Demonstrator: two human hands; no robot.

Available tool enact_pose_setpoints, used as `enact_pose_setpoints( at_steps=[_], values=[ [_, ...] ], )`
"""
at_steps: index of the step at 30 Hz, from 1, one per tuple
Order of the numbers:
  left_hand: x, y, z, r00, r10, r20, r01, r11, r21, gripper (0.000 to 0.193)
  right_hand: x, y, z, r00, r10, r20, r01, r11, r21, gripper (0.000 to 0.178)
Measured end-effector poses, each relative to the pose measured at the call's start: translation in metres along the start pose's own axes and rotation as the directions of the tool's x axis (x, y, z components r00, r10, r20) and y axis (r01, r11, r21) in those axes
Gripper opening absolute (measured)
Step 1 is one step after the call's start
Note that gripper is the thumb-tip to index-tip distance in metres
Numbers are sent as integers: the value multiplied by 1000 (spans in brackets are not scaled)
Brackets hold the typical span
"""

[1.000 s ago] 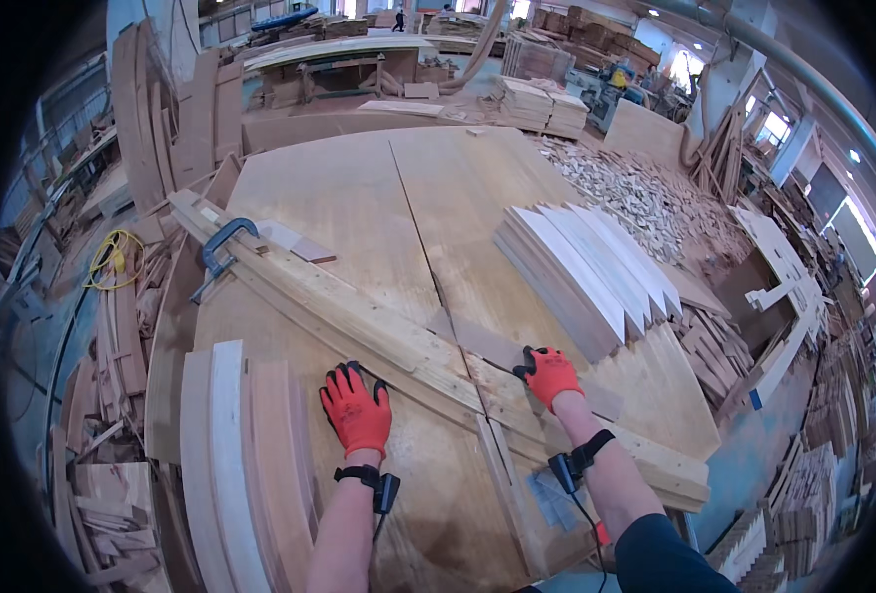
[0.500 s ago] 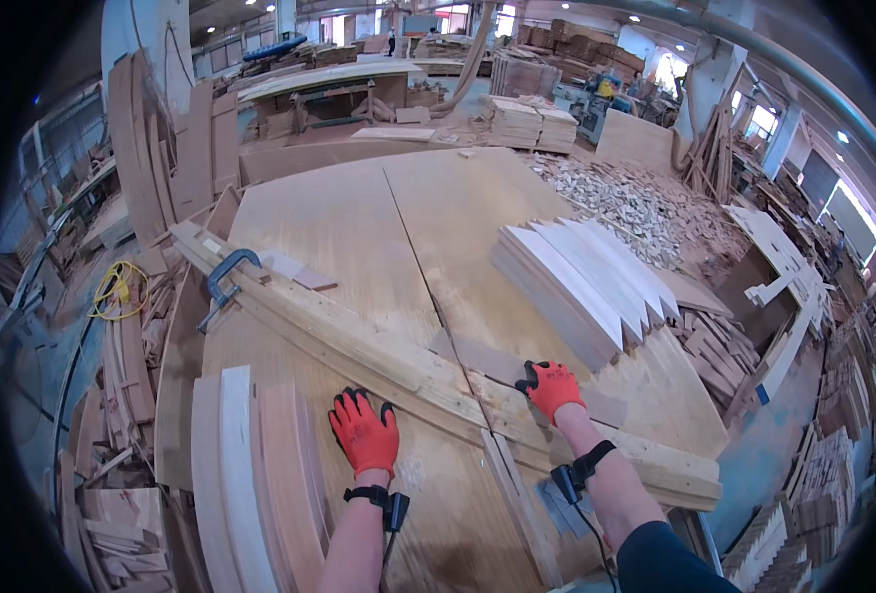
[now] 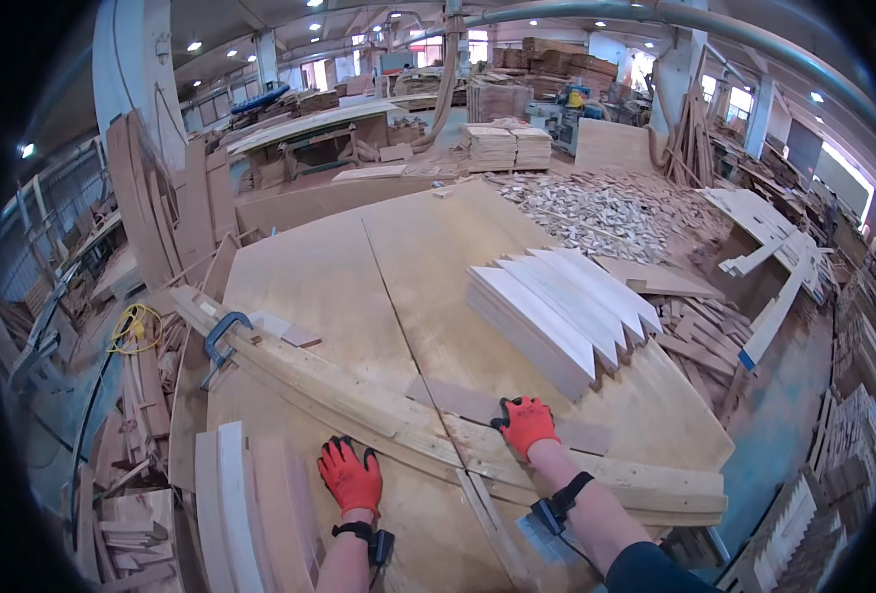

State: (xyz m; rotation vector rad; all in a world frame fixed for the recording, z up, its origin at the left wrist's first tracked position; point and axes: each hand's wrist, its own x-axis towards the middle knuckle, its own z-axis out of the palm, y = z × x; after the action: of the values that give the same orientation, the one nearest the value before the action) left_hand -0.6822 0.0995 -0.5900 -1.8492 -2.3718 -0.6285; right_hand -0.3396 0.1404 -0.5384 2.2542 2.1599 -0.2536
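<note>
My left hand (image 3: pixel 351 476), in a red glove with black fingertips, lies with its fingers spread on the wooden tabletop (image 3: pixel 309 252), just below a long wooden beam (image 3: pixel 319 374). My right hand (image 3: pixel 527 427), gloved alike, is closed over the middle of a thin grey-brown board (image 3: pixel 467 403). That board lies flat along the beam's far side, and the hand covers part of it. A blue clamp (image 3: pixel 222 341) grips the beam's left end. Beyond my right hand sits a stack of pale boards (image 3: pixel 561 306) with pointed ends.
Curved wooden strips (image 3: pixel 250 494) lie left of my left hand. A narrow strip (image 3: pixel 492 524) runs from the beam toward me. Past the table's far right edge spreads a heap of wood offcuts (image 3: pixel 596 212). A yellow cable (image 3: pixel 133 329) is coiled at the left.
The view has tilted up, so the table and both hands sit lower in it. Against the beam and the thin board, my hands have hardly moved.
</note>
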Motion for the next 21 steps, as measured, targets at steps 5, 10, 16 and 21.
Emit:
enact_pose_setpoints(
  at_steps=[5, 10, 16, 21],
  values=[
    [-50, -6, -23, 1000, -11, -7, 11, 1000, 20, 71, -58, 5, 6, 998, -26, -66, 27, 1000, 8, 53],
    [-104, -4, -41, 1000, -20, 7, 20, 999, 25, 71, -111, 26, 9, 998, -45, -36, 46, 998, 38, 55],
    [-158, -4, -61, 999, -26, 22, 26, 1000, 16, 71, -138, 53, -5, 988, -145, 60, 140, 987, 80, 51],
    [-188, -6, -77, 999, -7, 37, 7, 1000, 16, 71, -156, 42, -14, 958, -81, -274, 86, 996, 4, 31]
  ],
)
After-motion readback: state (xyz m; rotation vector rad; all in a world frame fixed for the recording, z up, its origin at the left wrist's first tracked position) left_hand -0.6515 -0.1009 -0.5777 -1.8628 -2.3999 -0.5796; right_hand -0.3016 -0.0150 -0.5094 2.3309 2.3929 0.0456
